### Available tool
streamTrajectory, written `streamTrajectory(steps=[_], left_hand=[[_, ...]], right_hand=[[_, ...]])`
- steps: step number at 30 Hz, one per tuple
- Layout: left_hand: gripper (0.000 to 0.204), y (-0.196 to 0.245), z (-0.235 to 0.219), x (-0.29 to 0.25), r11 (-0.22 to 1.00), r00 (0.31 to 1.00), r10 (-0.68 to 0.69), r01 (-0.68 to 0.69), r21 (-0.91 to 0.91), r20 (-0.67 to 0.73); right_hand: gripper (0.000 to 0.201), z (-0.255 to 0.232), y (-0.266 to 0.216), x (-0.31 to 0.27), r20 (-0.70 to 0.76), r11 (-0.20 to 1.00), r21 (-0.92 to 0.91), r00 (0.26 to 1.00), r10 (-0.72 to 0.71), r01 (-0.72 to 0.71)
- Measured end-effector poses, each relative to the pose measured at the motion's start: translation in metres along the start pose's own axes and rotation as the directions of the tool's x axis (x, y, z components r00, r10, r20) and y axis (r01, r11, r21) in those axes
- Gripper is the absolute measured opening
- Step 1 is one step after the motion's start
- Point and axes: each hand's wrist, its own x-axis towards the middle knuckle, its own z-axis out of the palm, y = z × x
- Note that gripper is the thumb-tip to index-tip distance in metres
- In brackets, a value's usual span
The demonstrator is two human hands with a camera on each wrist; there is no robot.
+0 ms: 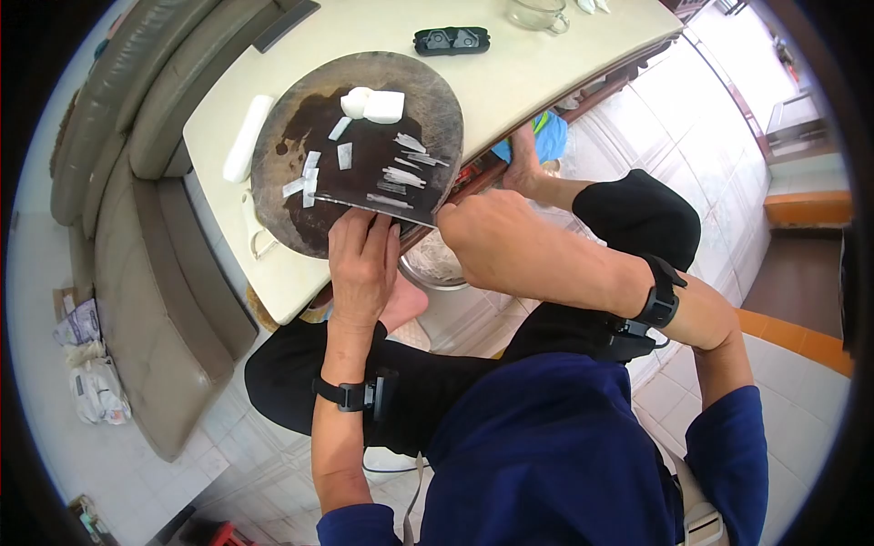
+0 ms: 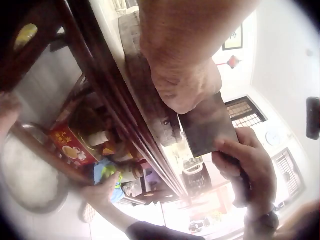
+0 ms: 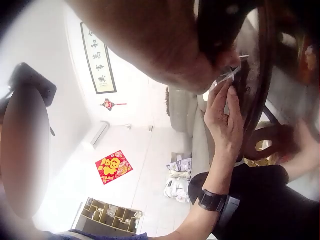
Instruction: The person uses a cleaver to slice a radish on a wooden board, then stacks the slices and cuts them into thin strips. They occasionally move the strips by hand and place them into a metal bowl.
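Observation:
My right hand (image 1: 492, 238) (image 2: 252, 170) grips the handle of a broad dark cleaver (image 2: 207, 125), seen nearly edge-on in the head view. The blade lies across the near part of a round wooden board (image 1: 273, 146). At the blade, my left hand (image 1: 360, 259) (image 2: 185, 85) (image 3: 225, 120) rests its fingers; whatever lies under them is hidden. White chunks (image 1: 384, 106) sit at the board's far side, thin white slices (image 1: 311, 173) at its left. Several rows of fine white strips (image 1: 401, 176) lie on the right, beyond the blade.
A long white piece (image 1: 246, 141) and a peeler-like tool (image 1: 255, 227) lie left of the board. Beyond it are a black case (image 1: 452, 40) and a glass cup (image 1: 537, 15). Below the table edge stands a metal basin (image 1: 435, 266) with white contents, near the person's legs.

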Motion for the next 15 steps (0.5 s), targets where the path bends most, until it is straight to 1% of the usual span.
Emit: streamTrajectory(steps=[2,4,6,8,9,10,11,12,13,15], left_hand=[[0.026,0.000,-0.001,0.000,1.000,1.000,-0.016,0.016,0.004,0.014],[0.025,0.001,-0.001,0.000,1.000,0.999,-0.031,0.031,0.006,0.031],[0.022,0.000,-0.002,0.000,0.999,0.998,-0.030,0.029,0.023,0.056],[0.023,-0.001,-0.002,-0.002,0.999,0.998,-0.038,0.038,-0.017,0.043],[0.023,-0.001,-0.001,-0.003,0.997,0.999,-0.047,0.049,-0.053,0.027],[0.023,-0.001,-0.002,-0.003,0.998,0.999,-0.046,0.047,-0.052,0.026],[0.024,-0.002,-0.003,-0.004,0.999,1.000,-0.019,0.020,-0.050,0.017],[0.026,-0.002,-0.004,-0.005,0.999,1.000,0.007,-0.006,-0.048,0.006],[0.026,-0.002,-0.004,-0.005,0.999,1.000,0.005,-0.005,-0.046,0.005],[0.028,-0.001,-0.004,-0.007,0.998,1.000,-0.014,0.015,-0.064,0.026]], right_hand=[[0.007,0.001,-0.001,0.000,-0.010,1.000,0.017,1.000,-0.019,0.019],[0.006,0.003,-0.001,0.000,0.010,0.999,-0.032,1.000,-0.010,0.010],[0.006,0.001,-0.002,0.003,0.015,0.999,-0.020,1.000,-0.027,0.027],[0.006,0.002,-0.003,0.009,0.016,0.999,-0.011,0.999,-0.040,0.040],[0.007,0.007,0.000,0.014,-0.019,0.998,-0.010,0.998,-0.056,0.056],[0.007,0.010,0.001,0.017,-0.054,0.997,-0.010,0.996,-0.073,0.073],[0.007,0.013,0.002,0.017,-0.056,0.997,-0.010,0.996,-0.074,0.074],[0.007,0.015,0.003,0.018,-0.061,1.000,-0.017,0.998,-0.024,0.023],[0.008,0.017,0.003,0.019,-0.065,0.999,-0.023,0.998,0.027,-0.028],[0.008,0.012,0.004,0.013,-0.049,0.999,-0.023,0.998,0.030,-0.031]])
